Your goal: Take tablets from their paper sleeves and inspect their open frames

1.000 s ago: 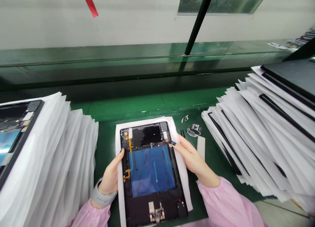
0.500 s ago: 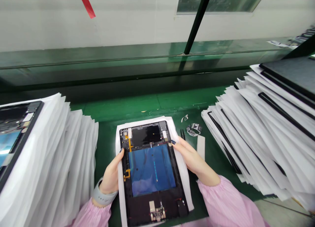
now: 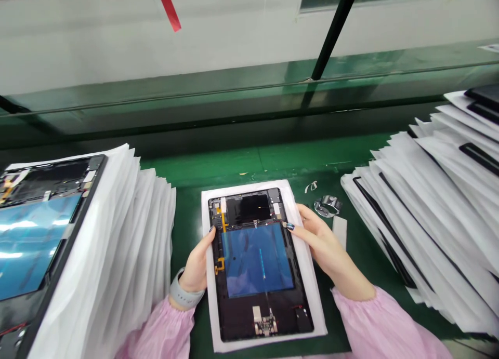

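Note:
An opened tablet lies on a white sheet on the green mat. It has a black frame, a blue film-covered panel, an orange flex cable and a small circuit board at the near end. My left hand grips its left edge, with a grey band on the wrist. My right hand holds the right edge, its fingertips resting near the top of the panel. Pink sleeves cover both forearms.
A stack of tablets interleaved with white sheets stands to the left, with a tablet on top. Black-framed parts in white sheets pile up on the right. A metal clip and white strip lie nearby. A glass partition runs behind.
The whole view has shifted, with the tablet and stacks sitting further right and more of the left stack's tablet showing. Both hands still hold the tablet in the same way.

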The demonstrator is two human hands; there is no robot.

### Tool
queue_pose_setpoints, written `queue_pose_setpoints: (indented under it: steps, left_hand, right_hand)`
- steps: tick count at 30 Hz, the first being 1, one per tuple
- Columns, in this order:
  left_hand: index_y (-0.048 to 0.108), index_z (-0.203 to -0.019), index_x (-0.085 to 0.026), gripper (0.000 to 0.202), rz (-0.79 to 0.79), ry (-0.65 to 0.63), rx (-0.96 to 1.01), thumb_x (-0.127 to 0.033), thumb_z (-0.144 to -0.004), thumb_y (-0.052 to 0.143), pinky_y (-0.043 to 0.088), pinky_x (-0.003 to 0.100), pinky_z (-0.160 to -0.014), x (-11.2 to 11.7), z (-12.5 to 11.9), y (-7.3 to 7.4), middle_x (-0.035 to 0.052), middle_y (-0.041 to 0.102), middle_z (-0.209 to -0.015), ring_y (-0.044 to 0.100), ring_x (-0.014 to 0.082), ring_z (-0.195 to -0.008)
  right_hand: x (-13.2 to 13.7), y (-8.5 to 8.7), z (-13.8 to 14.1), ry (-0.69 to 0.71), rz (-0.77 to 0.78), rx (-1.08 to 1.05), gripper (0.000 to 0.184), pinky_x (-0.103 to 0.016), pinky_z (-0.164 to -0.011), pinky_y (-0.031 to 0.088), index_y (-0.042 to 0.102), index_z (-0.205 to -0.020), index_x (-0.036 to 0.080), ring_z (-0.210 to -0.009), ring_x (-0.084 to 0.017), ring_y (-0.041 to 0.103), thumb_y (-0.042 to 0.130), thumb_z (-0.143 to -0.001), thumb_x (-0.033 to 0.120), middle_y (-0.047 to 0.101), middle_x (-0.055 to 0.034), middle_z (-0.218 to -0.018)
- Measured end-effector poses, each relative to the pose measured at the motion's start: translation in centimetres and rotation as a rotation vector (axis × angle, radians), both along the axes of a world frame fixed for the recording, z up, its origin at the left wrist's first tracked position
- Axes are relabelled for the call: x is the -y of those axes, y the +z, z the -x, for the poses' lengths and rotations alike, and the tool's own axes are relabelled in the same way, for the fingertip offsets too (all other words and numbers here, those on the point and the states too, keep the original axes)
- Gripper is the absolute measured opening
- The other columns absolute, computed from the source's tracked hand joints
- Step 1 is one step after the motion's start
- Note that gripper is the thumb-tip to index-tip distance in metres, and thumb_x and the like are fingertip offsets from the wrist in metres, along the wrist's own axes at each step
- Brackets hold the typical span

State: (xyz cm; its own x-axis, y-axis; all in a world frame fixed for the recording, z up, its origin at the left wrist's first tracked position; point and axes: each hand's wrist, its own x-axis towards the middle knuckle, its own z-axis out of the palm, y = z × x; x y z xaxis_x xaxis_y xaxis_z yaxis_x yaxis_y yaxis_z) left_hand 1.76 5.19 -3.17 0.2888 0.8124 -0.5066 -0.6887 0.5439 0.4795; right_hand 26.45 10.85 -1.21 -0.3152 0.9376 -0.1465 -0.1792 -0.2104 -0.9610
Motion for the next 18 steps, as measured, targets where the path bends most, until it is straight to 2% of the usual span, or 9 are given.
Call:
queue_pose_setpoints:
  steps: [5,8,11,14,18]
  left_hand:
    - [0.075,-0.111,-0.017,0.046,-0.071,-0.042,-0.159,-0.052,-0.087,0.055,0.045,0.052,-0.106,-0.4,-0.3,0.2,0.0102,0.076,-0.111,0.062,0.0361,-0.12]
    - [0.073,-0.111,-0.018,0.051,-0.258,0.079,-0.558,-0.058,-0.089,0.051,0.049,0.044,-0.101,-0.9,-0.1,-0.1,0.0087,0.075,-0.111,0.064,0.031,-0.113]
    - [0.074,-0.102,-0.017,0.041,-0.375,0.174,-0.931,-0.052,-0.088,0.057,0.05,0.035,-0.09,-1.4,0.3,-0.6,0.0044,0.075,-0.095,0.065,0.0247,-0.095]
    - [0.073,-0.096,-0.017,0.03,-0.42,0.18,-1.052,-0.044,-0.085,0.064,0.05,0.031,-0.083,-1.8,0.6,-0.9,0.0024,0.072,-0.088,0.062,0.0212,-0.084]
    - [0.068,-0.098,-0.017,0.027,-0.461,0.16,-1.084,-0.039,-0.085,0.062,0.051,0.029,-0.073,-2.0,0.4,-1.2,0.0028,0.07,-0.085,0.061,0.0179,-0.074]
  right_hand:
    - [-0.5,-0.7,0.2,-0.06,0.003,0.061,0.029,-0.035,-0.078,0.054,0.067,-0.106,0.025,-0.08,-0.021,0.069,0.071,-0.078,0.033,0.075,-0.0018,-0.096]
    - [-0.8,-1.6,0.4,-0.102,-0.044,0.136,0.025,-0.033,-0.069,0.054,0.067,-0.102,0.024,-0.069,-0.019,0.067,0.068,-0.077,0.03,0.075,-0.0021,-0.092]
    - [-1.0,-2.4,0.6,-0.132,-0.106,0.184,0.025,-0.031,-0.064,0.054,0.066,-0.101,0.022,-0.068,-0.018,0.067,0.064,-0.077,0.03,0.074,-0.0036,-0.092]
    - [-1.1,-2.9,0.7,-0.154,-0.151,0.248,0.027,-0.03,-0.064,0.054,0.065,-0.103,0.021,-0.068,-0.017,0.067,0.06,-0.079,0.031,0.073,-0.0041,-0.092]
    - [-1.1,-3.4,0.7,-0.176,-0.184,0.324,0.025,-0.027,-0.056,0.049,0.066,-0.101,0.019,-0.06,-0.015,0.062,0.058,-0.08,0.03,0.068,-0.0019,-0.081]
